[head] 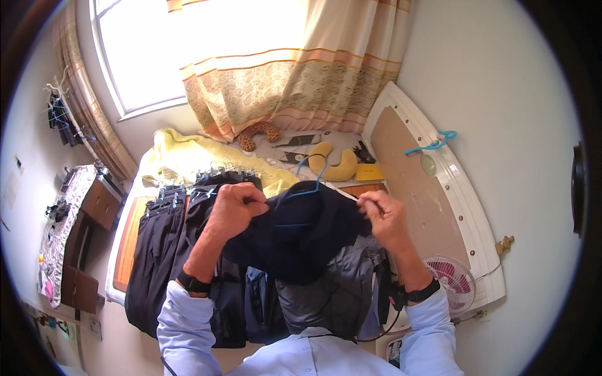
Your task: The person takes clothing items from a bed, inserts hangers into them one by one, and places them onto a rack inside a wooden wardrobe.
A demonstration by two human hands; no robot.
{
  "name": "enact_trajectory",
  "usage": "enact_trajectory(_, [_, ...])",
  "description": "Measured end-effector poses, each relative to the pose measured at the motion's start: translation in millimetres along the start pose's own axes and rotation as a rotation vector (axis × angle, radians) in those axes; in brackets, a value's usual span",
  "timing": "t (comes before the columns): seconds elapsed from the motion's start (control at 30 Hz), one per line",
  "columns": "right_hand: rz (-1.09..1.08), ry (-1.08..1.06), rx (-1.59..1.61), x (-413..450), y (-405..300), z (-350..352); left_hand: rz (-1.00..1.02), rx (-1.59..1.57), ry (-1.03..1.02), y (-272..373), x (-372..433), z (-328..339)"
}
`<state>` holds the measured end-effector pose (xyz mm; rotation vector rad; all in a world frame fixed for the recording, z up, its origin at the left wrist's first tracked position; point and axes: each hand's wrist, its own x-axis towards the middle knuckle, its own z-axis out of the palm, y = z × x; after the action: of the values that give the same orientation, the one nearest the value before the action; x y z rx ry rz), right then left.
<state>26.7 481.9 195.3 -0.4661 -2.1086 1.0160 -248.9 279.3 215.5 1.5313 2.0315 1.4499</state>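
A dark navy garment [301, 235] hangs stretched between my hands above the bed. My left hand [239, 207] pinches its left upper edge, fingers curled closed on the cloth. At the opposite upper corner, my right hand [382, 214] grips the fabric between thumb and fingers. A blue hanger [316, 181] sits at the garment's top, with its hook pointing away from me. Part of the hanger is hidden by the cloth. Below the garment lies a grey piece of clothing [324, 296]. Several dark trousers [155, 263] are laid out to the left, with clip hangers [176, 199] at their waistbands.
Behind are a yellow blanket [178, 155], a yellow neck pillow [329, 164] and a leopard-print neck pillow [258, 134]. The bed's headboard [423, 188] stands at right, with a blue hanger [437, 141] hooked over it. A fan [449, 284] is near my right forearm.
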Motion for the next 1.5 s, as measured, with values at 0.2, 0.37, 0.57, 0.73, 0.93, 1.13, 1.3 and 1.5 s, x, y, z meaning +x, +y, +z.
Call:
enact_trajectory(0.2, [0.055,-0.24,-0.022,9,20,-39,-0.041,-0.107,-0.006,-11,-2,-22])
enact_trajectory(0.37, [0.235,-0.503,0.17,-5,48,-52,-0.074,-0.148,0.069,-9,0,-28])
enact_trajectory(0.57, [0.074,-0.2,-0.097,0,-7,-73,-0.054,-0.291,0.153,4,0,-44])
enact_trajectory(0.73, [-0.082,-0.236,-0.109,15,-84,-98,0.048,-0.301,0.21,50,10,-67])
enact_trajectory(0.93, [-0.424,-0.054,-0.39,39,-126,-61,0.057,-0.343,0.038,75,34,-50])
enact_trajectory(1.13, [-0.306,0.095,-0.134,48,-89,-37,0.139,-0.113,0.0,88,40,-38])
enact_trajectory(1.3, [-0.301,0.133,-0.167,51,-77,-36,0.514,0.5,0.246,111,39,-21])
enact_trajectory(1.5, [-0.3,0.125,-0.231,54,-86,-29,0.567,0.484,0.264,107,55,-22])
